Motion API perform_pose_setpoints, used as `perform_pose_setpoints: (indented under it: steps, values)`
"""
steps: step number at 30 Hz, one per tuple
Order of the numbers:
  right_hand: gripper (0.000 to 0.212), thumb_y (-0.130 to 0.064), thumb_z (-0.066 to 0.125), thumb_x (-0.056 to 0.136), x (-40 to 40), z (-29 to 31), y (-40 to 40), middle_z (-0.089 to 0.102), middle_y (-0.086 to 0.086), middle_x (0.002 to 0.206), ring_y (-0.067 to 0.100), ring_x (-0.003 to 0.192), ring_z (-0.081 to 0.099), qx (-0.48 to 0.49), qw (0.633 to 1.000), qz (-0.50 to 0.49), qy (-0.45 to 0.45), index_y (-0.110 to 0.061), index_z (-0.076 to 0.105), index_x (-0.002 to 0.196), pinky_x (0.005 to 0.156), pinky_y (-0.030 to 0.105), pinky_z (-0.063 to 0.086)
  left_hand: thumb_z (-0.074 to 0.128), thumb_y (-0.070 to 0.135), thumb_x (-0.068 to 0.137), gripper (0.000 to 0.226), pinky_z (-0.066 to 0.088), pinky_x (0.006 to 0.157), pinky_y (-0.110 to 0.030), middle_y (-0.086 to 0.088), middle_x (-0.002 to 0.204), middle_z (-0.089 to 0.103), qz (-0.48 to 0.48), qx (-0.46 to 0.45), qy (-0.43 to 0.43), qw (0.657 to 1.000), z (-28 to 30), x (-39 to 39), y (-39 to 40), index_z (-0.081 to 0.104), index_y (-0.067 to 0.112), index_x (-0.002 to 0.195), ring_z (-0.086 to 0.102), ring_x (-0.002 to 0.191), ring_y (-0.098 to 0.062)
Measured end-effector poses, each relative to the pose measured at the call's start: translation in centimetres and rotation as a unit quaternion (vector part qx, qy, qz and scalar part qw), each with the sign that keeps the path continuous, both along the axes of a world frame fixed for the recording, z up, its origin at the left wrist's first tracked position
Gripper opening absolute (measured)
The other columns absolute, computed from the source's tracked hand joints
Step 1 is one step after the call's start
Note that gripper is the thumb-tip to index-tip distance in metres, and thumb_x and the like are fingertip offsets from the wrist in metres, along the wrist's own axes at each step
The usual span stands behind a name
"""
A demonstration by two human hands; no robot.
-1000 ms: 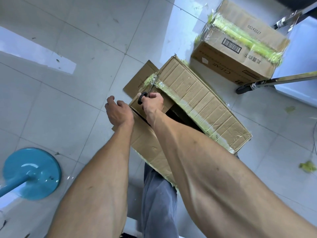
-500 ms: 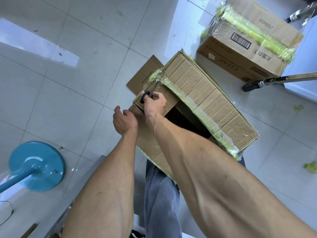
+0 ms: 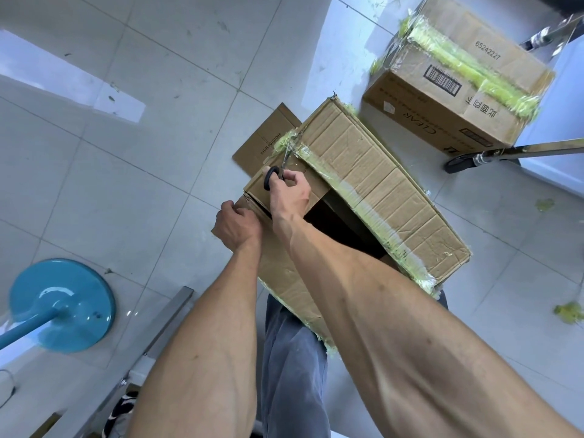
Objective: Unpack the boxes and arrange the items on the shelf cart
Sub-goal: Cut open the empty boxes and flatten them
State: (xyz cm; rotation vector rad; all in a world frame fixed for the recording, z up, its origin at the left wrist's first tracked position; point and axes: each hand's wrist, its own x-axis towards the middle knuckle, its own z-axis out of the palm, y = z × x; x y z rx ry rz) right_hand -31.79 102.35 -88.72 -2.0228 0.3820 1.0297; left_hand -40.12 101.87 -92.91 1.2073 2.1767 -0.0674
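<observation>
Scissors (image 3: 278,170) are in the person's right hand (image 3: 289,194), fingers curled through the black handles, blades pointing away from the hand into the yellowish tape (image 3: 286,140) at the far corner of the opened box (image 3: 373,181). Just beside it, on the near side, the left hand (image 3: 237,227) grips the edge of a loosened flap (image 3: 284,276). Beyond the right hand, well apart from it, a second taped box (image 3: 442,99) stands on the tiled floor (image 3: 142,153). Near the left forearm stands a blue round base (image 3: 63,305).
</observation>
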Motion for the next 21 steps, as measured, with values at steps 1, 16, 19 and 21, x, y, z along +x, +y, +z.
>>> perform_pose_setpoints:
  steps: [1,16,19,21]
  values:
    - [0.023,-0.035,0.077,0.075,-0.4,0.0,0.1,0.058,-0.015,0.075,0.000,0.067,0.053,0.003,1.000,0.000,0.003,-0.020,0.066,0.088,0.058,0.019,0.039,0.037,0.009,0.093,0.043,0.039,0.096,-0.038,-0.013,0.133,0.057,0.000,-0.003,0.001,1.000,0.0,-0.1,0.1,0.056,0.012,0.132,0.048,0.123,-0.036]
    - [0.031,-0.031,0.078,0.078,-2.5,0.1,1.3,0.061,-0.009,0.078,0.019,0.087,0.065,-0.011,0.999,-0.049,-0.007,-0.015,0.070,0.103,0.085,0.031,0.053,0.038,0.005,0.093,0.041,0.044,0.090,-0.039,-0.015,0.129,0.060,-0.026,-0.024,-0.041,0.999,0.8,-1.0,0.2,0.054,0.006,0.131,0.050,0.122,-0.035]
    - [0.037,-0.036,0.079,0.076,-2.2,0.1,1.6,0.053,-0.017,0.075,0.013,0.082,0.060,-0.007,0.997,-0.073,0.000,-0.016,0.070,0.106,0.073,0.023,0.046,0.038,0.004,0.091,0.042,0.044,0.090,-0.038,-0.015,0.128,0.061,-0.014,-0.011,-0.047,0.999,0.6,-1.1,0.1,0.056,0.006,0.129,0.052,0.120,-0.035]
    - [0.038,-0.037,0.080,0.075,-1.7,-0.1,2.0,0.056,-0.015,0.077,0.010,0.078,0.058,-0.010,0.997,-0.079,0.003,-0.017,0.071,0.106,0.068,0.018,0.040,0.039,0.005,0.090,0.042,0.045,0.090,-0.039,-0.014,0.127,0.062,-0.021,0.000,-0.055,0.998,0.7,-1.0,0.0,0.058,0.007,0.127,0.053,0.119,-0.035]
